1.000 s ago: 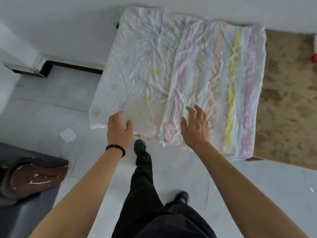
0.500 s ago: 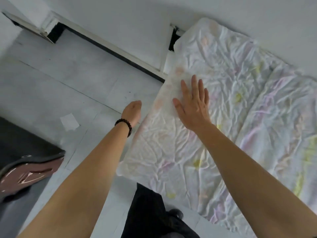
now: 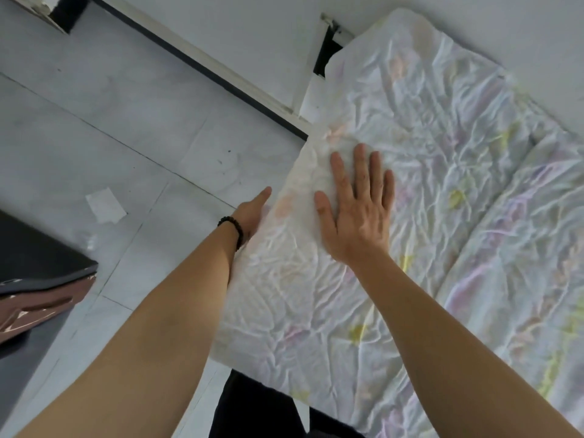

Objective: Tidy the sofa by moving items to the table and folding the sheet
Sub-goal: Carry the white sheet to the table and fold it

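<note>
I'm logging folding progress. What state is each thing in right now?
Sheet: spread flat, wrinkled.
Right hand: open, palm flat on the sheet.
Left hand: fingers straight, against the sheet's side edge.
Paper scrap: lying on the floor.

Crumpled pastel sheet [image 3: 426, 216] — spread flat

grey tiled floor [image 3: 132, 128], paper scrap [image 3: 105, 205], white wall [image 3: 252, 30]
</note>
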`<state>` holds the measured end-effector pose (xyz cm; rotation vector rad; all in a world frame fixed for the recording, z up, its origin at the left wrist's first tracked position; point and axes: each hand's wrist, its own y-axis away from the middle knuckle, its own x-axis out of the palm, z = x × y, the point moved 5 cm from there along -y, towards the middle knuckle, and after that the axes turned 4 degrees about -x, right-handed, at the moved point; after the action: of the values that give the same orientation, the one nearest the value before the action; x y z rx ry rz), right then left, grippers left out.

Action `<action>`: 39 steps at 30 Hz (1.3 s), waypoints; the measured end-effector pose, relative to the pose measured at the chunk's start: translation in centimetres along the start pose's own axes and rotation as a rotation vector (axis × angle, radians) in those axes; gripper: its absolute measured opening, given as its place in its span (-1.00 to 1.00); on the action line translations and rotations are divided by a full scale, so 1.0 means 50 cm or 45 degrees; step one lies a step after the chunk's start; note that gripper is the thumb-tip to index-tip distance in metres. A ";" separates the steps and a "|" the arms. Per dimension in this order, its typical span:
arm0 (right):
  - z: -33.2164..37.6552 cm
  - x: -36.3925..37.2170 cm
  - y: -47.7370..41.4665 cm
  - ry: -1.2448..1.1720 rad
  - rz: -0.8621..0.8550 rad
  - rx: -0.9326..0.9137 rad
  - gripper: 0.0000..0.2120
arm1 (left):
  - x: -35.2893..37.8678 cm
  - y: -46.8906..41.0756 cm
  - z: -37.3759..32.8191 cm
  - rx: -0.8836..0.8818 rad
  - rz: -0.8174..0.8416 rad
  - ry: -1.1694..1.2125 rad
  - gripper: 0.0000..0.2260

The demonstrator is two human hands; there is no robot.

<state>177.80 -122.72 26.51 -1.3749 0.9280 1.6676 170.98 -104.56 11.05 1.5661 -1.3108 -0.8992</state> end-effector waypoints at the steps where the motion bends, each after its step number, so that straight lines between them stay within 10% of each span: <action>1: 0.002 -0.001 -0.001 -0.002 0.001 -0.007 -0.39 | -0.021 0.020 -0.016 0.062 -0.136 0.041 -0.48; 6: 0.003 -0.003 -0.003 -0.011 0.079 0.005 -0.39 | -0.115 0.201 -0.125 0.576 -0.778 -0.117 -0.80; 12: 0.006 -0.060 -0.031 -0.136 0.198 0.033 -0.45 | -0.114 0.433 -0.202 1.059 -1.015 -0.489 -0.75; 16: 0.066 -0.219 -0.119 -0.068 -0.246 -0.365 -0.44 | -0.060 0.558 -0.216 1.370 -1.067 -0.699 -0.79; 21: 0.136 -0.315 -0.197 0.220 0.280 -0.758 -0.68 | 0.008 0.670 -0.204 1.558 -1.101 -0.824 -0.75; 30: -0.041 -0.293 -0.044 -1.592 0.442 0.729 -0.83 | 0.138 0.658 -0.079 1.094 -0.801 -0.902 -0.83; 39: -0.195 -0.227 0.173 -1.858 0.167 1.458 -0.63 | 0.269 0.617 -0.002 0.911 -0.428 -1.858 -0.86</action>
<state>175.61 -136.48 36.77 0.6698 0.7375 1.2815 162.82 -119.53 40.05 1.6101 -2.6048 -2.1675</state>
